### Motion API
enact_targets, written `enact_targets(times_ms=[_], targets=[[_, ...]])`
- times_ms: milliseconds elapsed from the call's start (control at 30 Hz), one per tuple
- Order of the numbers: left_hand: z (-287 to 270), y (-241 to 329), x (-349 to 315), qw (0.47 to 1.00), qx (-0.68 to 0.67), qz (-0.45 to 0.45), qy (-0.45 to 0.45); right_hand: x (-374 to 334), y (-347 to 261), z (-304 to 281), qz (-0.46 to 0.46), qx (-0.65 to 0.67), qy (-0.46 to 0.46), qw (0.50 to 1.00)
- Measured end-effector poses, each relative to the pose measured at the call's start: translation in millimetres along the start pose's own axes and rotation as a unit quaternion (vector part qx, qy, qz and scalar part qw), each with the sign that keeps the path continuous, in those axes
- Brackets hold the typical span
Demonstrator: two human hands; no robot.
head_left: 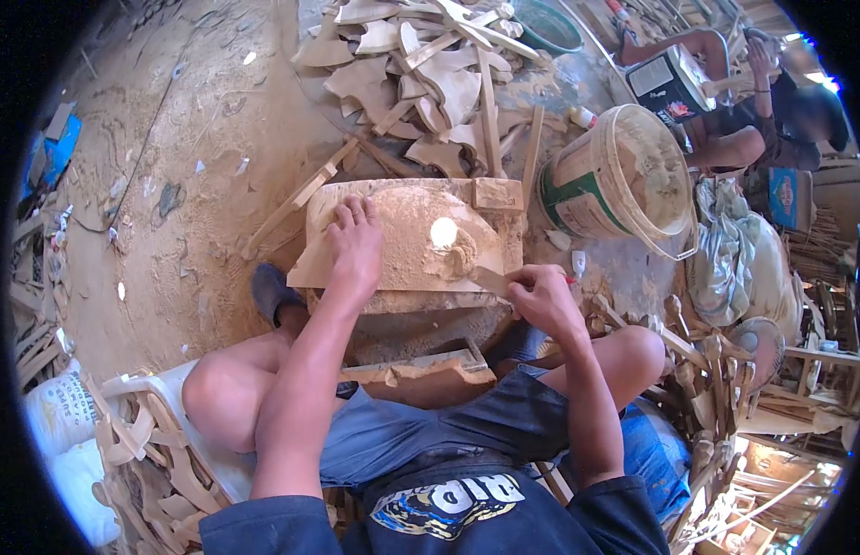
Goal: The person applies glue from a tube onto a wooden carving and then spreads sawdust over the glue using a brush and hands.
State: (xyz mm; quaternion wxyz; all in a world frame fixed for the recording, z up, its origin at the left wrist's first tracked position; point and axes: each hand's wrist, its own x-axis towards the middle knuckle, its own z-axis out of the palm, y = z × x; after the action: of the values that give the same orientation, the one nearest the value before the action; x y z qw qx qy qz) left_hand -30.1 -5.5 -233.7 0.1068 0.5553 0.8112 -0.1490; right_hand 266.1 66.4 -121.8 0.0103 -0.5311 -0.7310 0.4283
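A flat piece of light wood lies on a low bench between my knees, with a brownish paste smeared over much of its top. My left hand rests on its left part, fingers stretched out over the surface. In my right hand is a putty knife, its thin blade pointing left and reaching the board's right side. The blade tip is beside a small mound of paste. My fingers cover most of the handle; a bit of red shows. A bright spot of light falls near the mound.
Beyond the bench lies a heap of curved wooden pieces. A dirty white bucket stands at the right, near a green basin. Another person sits at the upper right. Stacked wooden parts lie at my left.
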Motion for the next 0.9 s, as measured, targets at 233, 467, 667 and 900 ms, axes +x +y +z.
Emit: enact_targets(times_ms=[233,467,667,900], targets=[[2.6,0.6,2.7,1.0,0.005,0.007,0.007,18.5,-2.2,26.0,0.097,0.205,-0.004,0.974],[-7.6,-3.6,-3.5,0.998,-0.055,0.006,-0.006,15.8,-3.9,27.3,-0.187,-0.089,0.21,0.956],[-6.4,2.1,-0.5,0.999,-0.052,0.011,-0.001,8.7,5.3,57.4,-0.247,-0.246,0.179,0.92],[-2.2,-2.8,-3.8,0.999,-0.027,0.008,0.015,-15.4,1.2,60.5,-0.254,-0.282,0.137,0.915]])
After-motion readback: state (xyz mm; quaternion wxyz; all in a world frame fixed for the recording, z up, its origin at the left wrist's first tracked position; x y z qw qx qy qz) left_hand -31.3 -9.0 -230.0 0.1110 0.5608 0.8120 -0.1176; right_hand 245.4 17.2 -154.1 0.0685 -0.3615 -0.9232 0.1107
